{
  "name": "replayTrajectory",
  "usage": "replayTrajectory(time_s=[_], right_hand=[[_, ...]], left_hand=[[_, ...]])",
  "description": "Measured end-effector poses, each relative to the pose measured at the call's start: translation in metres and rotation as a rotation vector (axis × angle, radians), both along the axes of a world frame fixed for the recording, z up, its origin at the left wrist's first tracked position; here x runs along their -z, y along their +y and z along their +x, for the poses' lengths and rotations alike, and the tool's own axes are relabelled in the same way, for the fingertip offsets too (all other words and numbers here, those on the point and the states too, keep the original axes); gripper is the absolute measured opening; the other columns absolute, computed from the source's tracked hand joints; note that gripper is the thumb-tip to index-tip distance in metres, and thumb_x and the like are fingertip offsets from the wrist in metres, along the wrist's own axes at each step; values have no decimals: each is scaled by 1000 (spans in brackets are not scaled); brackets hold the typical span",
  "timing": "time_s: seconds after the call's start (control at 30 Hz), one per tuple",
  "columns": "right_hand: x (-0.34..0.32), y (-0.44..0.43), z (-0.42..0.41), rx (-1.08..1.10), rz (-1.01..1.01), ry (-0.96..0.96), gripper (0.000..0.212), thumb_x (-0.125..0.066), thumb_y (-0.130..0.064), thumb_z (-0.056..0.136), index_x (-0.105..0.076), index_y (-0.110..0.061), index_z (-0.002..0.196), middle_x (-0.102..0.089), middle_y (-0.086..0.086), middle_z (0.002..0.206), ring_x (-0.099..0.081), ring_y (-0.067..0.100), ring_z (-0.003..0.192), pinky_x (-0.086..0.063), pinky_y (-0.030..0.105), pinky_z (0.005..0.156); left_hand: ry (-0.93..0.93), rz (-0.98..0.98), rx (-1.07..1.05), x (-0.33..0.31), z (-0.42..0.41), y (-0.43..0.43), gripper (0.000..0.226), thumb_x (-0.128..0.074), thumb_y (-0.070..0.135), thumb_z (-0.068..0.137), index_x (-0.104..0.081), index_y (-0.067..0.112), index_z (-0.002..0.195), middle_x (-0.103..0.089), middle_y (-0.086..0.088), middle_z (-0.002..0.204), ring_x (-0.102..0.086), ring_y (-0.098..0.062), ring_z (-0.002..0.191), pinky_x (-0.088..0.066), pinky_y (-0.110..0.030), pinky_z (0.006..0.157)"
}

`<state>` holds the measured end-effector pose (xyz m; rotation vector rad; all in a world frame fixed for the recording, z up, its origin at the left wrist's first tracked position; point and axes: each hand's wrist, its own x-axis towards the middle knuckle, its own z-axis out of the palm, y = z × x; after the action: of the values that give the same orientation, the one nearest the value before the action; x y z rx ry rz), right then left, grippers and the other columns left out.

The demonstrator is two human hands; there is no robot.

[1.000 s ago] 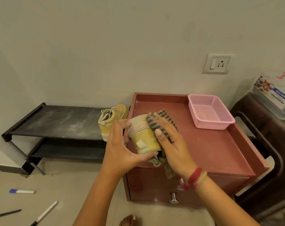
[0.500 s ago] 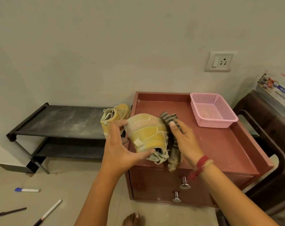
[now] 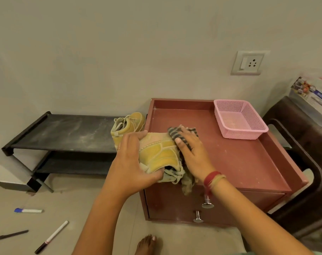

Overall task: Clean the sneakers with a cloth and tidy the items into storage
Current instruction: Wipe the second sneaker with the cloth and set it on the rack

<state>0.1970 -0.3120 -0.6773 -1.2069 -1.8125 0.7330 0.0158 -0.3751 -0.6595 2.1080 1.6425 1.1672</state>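
Held sneaker: a yellow lace-up sneaker with pale trim point(image 3: 160, 153) lay on its side over the front-left corner of the reddish-brown cabinet surface point(image 3: 239, 162).
Left hand: the left hand point(image 3: 130, 162) gripped the sneaker, fingers curled over its upper and thumb tucked at the collar.
Right hand: the right hand point(image 3: 191, 150) pressed a dark striped cloth point(image 3: 175, 134) onto the sneaker's side, fingers straight and spread.
Second sneaker: the matching yellow sneaker point(image 3: 128, 124) stood at the right end of the black two-tier shoe rack point(image 3: 64, 133), just beside the surface's left edge.
Storage: a pink plastic mesh basket point(image 3: 256, 129) sat at the surface's back-right corner.
Handling: the sneaker looked light, with a soft, yielding upper and a stiffer sole. A grip at the collar or heel probably braces it best against wiping pressure, and the loose laces could snag the cloth.
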Motion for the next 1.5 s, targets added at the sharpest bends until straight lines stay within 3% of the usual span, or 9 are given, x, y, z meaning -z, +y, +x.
replayTrajectory(time_s=[0.13, 0.27, 0.4, 0.57, 0.7, 0.87, 1.33, 1.4, 1.5], right_hand=[[2, -8, -5, -140, 11, -32, 34, -39, -54, 89, -39, -51, 123, -35, -25, 139, -16, 6, 141, -13, 36, 116], [7, 9, 5, 31, -12, -84, 49, -30, -67, 83, -39, -49, 128, -33, -16, 147, -20, 14, 142, -19, 51, 115], [2, -3, -1, -129, 35, -93, 49, -36, -56, 90, -50, -35, 131, -42, -16, 141, -25, 7, 139, -20, 36, 116], [7, 11, 14, 81, -32, -117, 47, -37, -54, 92, -45, -35, 135, -35, -13, 146, -21, 15, 142, -19, 49, 115], [8, -5, 0, -107, 27, -199, 41, -36, -51, 94, -46, -40, 132, -30, -19, 148, -10, 9, 143, -8, 35, 115], [7, 8, 11, 105, -37, -237, 41, -34, -51, 96, -42, -40, 135, -24, -14, 152, -10, 16, 145, -6, 47, 117], [18, 1, 12, -16, 96, -306, 39, -30, -50, 97, -36, -48, 135, -27, -20, 149, -10, 8, 143, -3, 40, 117], [19, 17, 23, 78, -1, -207, 40, -35, -46, 98, -40, -37, 136, -33, -11, 149, -20, 13, 142, -13, 46, 117], [11, 24, 30, 67, -207, 169, 37, -42, -32, 99, -50, -18, 132, -48, -2, 137, -41, 13, 130, -33, 26, 107]], left_hand=[[68, 12, -15, 1, -3, -1, 91, -68, 59, 54, -36, 21, 129, -34, 16, 118, -37, 0, 109, -33, -9, 80], [99, -28, -44, 0, -4, -2, 94, -66, 61, 52, -36, 21, 131, -32, 19, 117, -35, 1, 108, -39, -22, 81], [162, -29, -60, 2, -2, -3, 88, -66, 59, 52, -36, 23, 127, -36, 15, 118, -37, -3, 105, -48, -32, 76], [240, -65, -98, 3, 2, -5, 92, -83, 48, 55, -38, 19, 131, -39, 10, 125, -38, -9, 111, -46, -31, 73], [288, -58, -111, 7, 4, -2, 91, -82, 43, 56, -37, 18, 131, -40, 6, 121, -41, -13, 109, -50, -33, 69], [283, -67, -119, 8, 3, 0, 91, -83, 41, 57, -36, 20, 132, -39, 7, 123, -39, -12, 109, -48, -30, 69], [305, -75, -101, 11, -2, -1, 93, -83, 44, 59, -34, 22, 135, -38, 8, 127, -38, -13, 115, -50, -34, 74], [301, -83, -103, 12, -2, -1, 94, -82, 46, 60, -32, 23, 136, -35, 9, 128, -35, -11, 116, -50, -33, 76], [316, -129, -119, 15, -2, 1, 99, -82, 45, 63, -25, 26, 142, -28, 7, 135, -31, -16, 124, -49, -34, 80]])
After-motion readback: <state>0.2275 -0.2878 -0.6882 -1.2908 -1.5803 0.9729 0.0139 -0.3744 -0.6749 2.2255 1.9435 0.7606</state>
